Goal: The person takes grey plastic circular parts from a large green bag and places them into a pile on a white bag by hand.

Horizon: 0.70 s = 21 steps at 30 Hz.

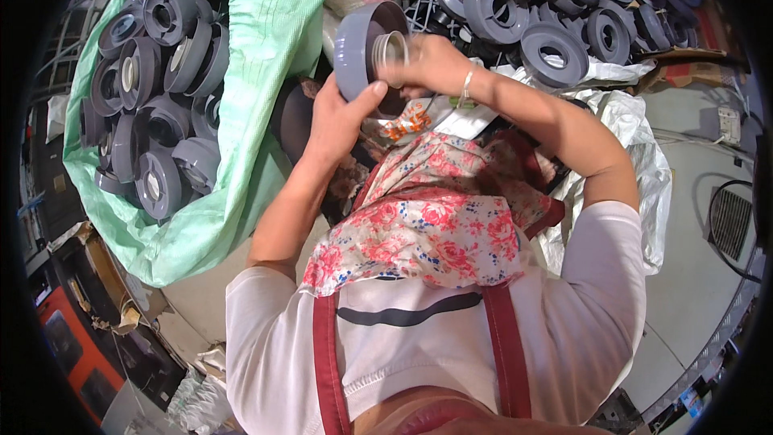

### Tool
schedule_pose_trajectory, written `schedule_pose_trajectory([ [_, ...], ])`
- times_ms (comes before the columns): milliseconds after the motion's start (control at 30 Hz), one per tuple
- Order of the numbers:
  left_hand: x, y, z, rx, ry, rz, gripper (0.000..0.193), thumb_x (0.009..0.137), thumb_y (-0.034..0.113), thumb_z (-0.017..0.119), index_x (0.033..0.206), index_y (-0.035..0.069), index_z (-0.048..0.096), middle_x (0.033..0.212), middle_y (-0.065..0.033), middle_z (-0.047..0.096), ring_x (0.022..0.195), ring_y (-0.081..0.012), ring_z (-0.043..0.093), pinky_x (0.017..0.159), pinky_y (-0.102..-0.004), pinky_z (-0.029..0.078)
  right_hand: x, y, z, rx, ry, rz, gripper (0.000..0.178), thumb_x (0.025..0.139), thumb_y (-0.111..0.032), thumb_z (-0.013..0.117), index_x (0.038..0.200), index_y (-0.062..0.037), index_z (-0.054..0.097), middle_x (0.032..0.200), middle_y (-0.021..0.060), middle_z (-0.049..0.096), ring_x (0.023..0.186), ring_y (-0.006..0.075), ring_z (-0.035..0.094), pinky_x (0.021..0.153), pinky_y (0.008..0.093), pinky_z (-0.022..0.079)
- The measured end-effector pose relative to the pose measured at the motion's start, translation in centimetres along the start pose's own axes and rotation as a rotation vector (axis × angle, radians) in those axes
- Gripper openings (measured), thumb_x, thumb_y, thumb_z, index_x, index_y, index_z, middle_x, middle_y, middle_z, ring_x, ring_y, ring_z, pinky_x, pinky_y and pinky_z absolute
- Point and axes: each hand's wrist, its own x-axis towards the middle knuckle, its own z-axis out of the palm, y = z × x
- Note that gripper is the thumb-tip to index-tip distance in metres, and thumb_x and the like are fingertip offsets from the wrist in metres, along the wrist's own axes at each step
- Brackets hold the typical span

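Two hands on one grey fitting

Fitting: grey plastic cup-shaped piece, held up between the sack and the pile, above a floral cloth.
Left hand: grip closed around the fitting's lower rim, thumb pressed on its edge.
Right hand: grip pinched on a metal ring sitting at the fitting's open mouth; fingers curled tight.
Left edge: green sack, mouth open, filled with grey fittings; its wall lies just beside the left forearm.
Upper right: loose pile of grey fittings, near the right hand.
Right: white sack under the right arm, bare floor beyond.
Open room: narrow gap between sack and pile; hands occupy it.
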Motion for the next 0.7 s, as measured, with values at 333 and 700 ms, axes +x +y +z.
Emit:
schedule_pose_trajectory([
  [333, 0.9, 11.9, -6.0, 0.327, 0.387, 1.004, 0.066, 0.084, 0.02, 0.057, 0.135, -0.005, 0.022, 0.135, -0.0193, 0.034, 0.119, -0.0249, 0.039, 0.101, -0.0347, 0.032, 10.4, 4.6, -14.0, -1.901, 0.101, -0.029, 0.047, 0.076, -0.023, 0.053, 0.121, -0.0084, 0.047, 0.12, 0.0086, 0.048, 0.118, 0.0277, 0.039, 0.102, 0.0531, 0.021],
  [700, 8.3, -4.7, -2.0, -0.649, 0.252, -0.37, 0.026, 0.08, 0.015, 0.06, 0.099, -0.001, 0.053, 0.088, -0.0106, 0.059, 0.078, -0.0219, 0.059, 0.075, -0.0354, 0.049, 4.3, 4.2, -3.9, -0.224, 0.103, 0.064, 0.041, 0.076, -0.026, 0.067, 0.108, -0.0025, 0.058, 0.102, 0.0148, 0.06, 0.101, 0.0251, 0.054, 0.087, 0.0351, 0.043],
])
